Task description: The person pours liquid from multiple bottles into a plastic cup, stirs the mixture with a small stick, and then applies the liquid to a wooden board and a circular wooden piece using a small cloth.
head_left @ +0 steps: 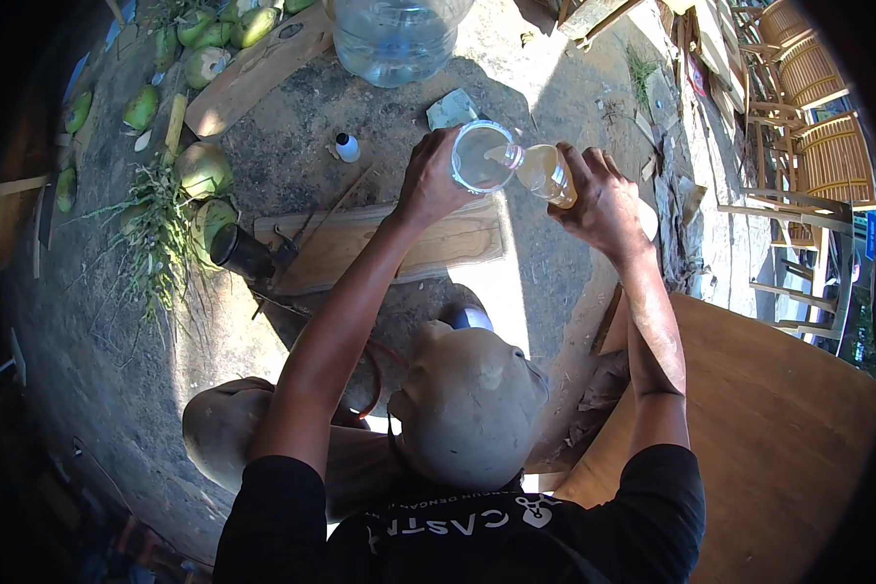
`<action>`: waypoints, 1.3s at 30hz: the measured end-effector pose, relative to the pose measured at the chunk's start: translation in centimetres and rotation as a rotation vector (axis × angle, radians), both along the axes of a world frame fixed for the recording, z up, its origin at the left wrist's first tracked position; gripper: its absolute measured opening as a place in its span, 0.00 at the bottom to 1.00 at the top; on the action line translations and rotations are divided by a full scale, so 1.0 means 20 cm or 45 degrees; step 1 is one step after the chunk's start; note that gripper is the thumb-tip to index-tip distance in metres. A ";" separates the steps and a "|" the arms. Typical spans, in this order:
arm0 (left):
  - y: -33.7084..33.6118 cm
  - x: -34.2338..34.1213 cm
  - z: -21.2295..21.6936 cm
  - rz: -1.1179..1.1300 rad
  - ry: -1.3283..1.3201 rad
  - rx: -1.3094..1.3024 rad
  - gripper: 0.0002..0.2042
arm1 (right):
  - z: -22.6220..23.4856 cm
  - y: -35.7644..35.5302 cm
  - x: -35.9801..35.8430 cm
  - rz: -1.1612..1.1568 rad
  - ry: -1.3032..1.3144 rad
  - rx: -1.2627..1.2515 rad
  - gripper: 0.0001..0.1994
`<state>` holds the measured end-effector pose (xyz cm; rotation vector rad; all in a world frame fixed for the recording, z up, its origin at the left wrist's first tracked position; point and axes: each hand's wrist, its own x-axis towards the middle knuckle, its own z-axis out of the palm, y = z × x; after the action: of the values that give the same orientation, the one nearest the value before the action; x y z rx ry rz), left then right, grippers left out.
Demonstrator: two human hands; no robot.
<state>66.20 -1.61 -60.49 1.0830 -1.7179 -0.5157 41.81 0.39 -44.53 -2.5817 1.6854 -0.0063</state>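
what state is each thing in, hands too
left hand: gripping the clear cup
clear cup: held, mouth showing
right hand: gripping the bottle
bottle: tilted, neck at the cup's mouth; flow unclear
small white bottle: dark cap on
large clear jug: partly out of frame
plank: lying on the ground

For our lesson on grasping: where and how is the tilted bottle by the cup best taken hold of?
I'd grip the bottle around its wide body, coming from the right, as the right hand does. Its narrow neck points left to the cup, so a hold on the right end should leave the mouth free.
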 end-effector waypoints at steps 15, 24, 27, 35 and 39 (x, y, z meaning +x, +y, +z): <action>-0.01 0.00 -0.03 -0.064 0.064 0.112 0.44 | 0.02 -0.02 -0.04 -0.025 0.076 0.045 0.44; -0.02 -0.02 -0.01 -0.094 0.061 0.122 0.44 | 0.01 -0.02 -0.08 -0.034 0.114 0.027 0.44; -0.01 -0.02 -0.01 -0.101 0.067 0.133 0.44 | 0.02 -0.01 -0.07 -0.043 0.114 0.029 0.44; -0.01 -0.01 0.03 -0.109 0.099 0.149 0.43 | 0.04 -0.01 -0.05 -0.046 -0.015 0.042 0.44; -0.03 0.00 0.10 -0.143 0.139 0.184 0.43 | 0.05 0.00 -0.03 -0.070 -0.227 0.116 0.41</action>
<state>66.20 -2.13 -58.57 1.0434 -1.6723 -0.7661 41.26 0.29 -43.62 -2.3906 1.6517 -0.1534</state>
